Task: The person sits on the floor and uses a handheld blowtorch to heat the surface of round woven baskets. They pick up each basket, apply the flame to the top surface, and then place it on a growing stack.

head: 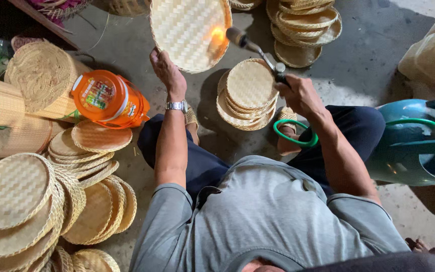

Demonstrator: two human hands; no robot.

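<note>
Holding the woven tray [187,31] by its lower-left rim, my left hand [166,70] keeps it tilted up over the concrete floor [368,55]; I judge it light, stiff yet scorchable, best gripped at the bound edge; round, it has no long axis, its hollow facing me; my right hand [298,93] is wrapped around the gas torch [258,50], nozzle pointing up-left, flame on the weave.

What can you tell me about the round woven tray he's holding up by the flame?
The tray is round and shallow, woven from pale flat strips in a checker pattern, with a bound rim. The left hand holds its lower edge, tilting its inside toward the camera above the floor. The torch in the right hand plays an orange flame on its right side.
</note>
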